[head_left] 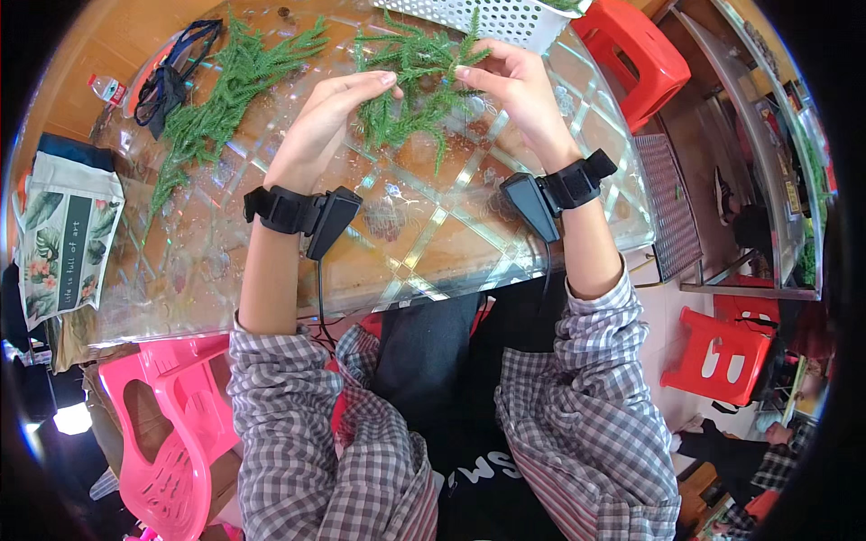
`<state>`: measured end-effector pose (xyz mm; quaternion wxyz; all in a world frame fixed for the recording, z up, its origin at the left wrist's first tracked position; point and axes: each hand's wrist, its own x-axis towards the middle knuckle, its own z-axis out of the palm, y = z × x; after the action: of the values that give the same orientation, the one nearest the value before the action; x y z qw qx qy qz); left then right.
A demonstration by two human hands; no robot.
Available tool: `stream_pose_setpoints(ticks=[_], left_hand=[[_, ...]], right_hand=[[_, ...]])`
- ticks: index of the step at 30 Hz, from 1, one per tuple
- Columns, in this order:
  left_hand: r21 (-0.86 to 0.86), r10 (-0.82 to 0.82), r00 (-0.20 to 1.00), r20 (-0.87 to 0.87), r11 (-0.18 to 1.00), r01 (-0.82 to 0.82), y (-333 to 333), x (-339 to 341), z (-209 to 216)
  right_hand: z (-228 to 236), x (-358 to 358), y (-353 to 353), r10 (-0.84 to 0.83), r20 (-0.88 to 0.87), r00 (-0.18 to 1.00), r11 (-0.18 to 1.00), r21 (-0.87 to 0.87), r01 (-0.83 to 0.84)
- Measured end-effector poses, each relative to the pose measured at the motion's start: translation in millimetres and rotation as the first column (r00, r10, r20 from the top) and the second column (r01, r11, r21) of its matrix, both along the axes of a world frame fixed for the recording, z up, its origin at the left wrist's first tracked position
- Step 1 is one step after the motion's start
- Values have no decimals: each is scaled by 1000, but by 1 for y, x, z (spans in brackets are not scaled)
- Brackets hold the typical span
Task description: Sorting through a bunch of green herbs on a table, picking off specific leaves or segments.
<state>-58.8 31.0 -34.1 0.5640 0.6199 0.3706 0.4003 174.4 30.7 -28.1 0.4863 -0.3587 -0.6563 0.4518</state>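
Note:
A green sprig of artificial-looking foliage (401, 126) with needle-like leaves spreads over the glass-topped table between my hands. My right hand (523, 95) pinches its stem at the upper right with thumb and forefinger. On the sprig's left side is my left hand (325, 122), its fingers bent and thumb and fingertips brought together beside the leaves. What those fingertips hold, if anything, is too small to make out. Another bunch of the same green foliage (216, 95) lies to the left of my left hand. Each wrist wears a black strap with a dark device and a cable.
A white perforated basket (487, 20) stands at the table's (433, 243) far edge. Red stools (636, 59) are on the right, beside metal shelving (758, 162). A floral-print bag (68, 243) hangs at the left, above a pink chair (171, 433). Another person's arm shows at the lower right.

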Motion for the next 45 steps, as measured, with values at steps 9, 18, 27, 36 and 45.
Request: stream_pose_setpoints(ticks=[9,18,27,36,45], left_hand=[[-57,50,998,22,997,-49,-1,2,-1],[5,55,998,-12,998,-55,-10,9,5],[0,69,996,-61,998,-70,-14,11,9],[-16,59,996,-60,998,-60,-10,10,4],[76,98,986,-133,993,-88,-15,14,9]], right_hand=[[2,-1,-4,14,31,999,1000,0,-14],[6,-4,-6,-21,62,998,1000,-1,21],[6,-5,-9,-15,47,999,1000,-11,15],[8,-6,-10,-19,73,997,1000,4,19],[0,-6,-5,-9,74,997,1000,-22,11]])
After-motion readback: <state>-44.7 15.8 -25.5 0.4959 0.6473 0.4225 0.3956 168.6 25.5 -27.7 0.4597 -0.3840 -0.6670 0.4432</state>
